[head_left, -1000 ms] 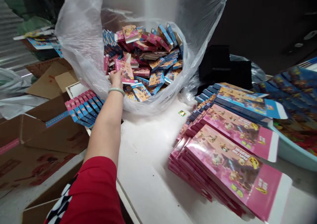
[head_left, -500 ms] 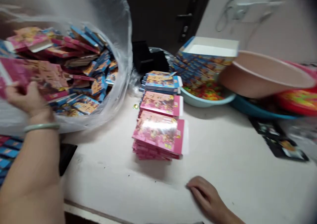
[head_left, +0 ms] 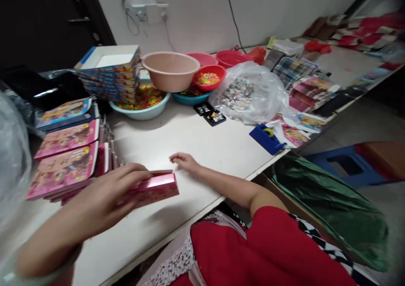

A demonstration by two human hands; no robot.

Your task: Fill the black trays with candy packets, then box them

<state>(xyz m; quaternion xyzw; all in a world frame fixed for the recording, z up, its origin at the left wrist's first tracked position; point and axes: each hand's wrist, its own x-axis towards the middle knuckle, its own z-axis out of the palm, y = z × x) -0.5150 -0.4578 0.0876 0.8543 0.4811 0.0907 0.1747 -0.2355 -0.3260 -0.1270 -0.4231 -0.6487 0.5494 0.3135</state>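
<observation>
My left hand [head_left: 117, 191], with a pale bangle at its wrist, is wrapped over a pink printed carton [head_left: 163, 187] and holds it above the white table. Behind that hand, stacked pink cartons [head_left: 65, 163] stand at the left, with blue printed cartons [head_left: 68, 113] further back. My right hand [head_left: 186, 163] is over the table just beyond the held carton, apart from it. Its fingers are curled closed; whatever they hold, if anything, is hidden.
Nested open boxes [head_left: 109, 77] rise from a light blue basin [head_left: 142, 113] of colourful small pieces. A beige basin [head_left: 172, 73], black trays [head_left: 215, 117], a clear bag of small packets [head_left: 240, 94] and a blue tape dispenser [head_left: 267, 140] follow rightward. The table edge [head_left: 202, 212] runs in front of me.
My view has swung right. My left hand has brought a pink carton from the large plastic bag of cartons to in front of the stacks. My right hand remains curled over the table.
</observation>
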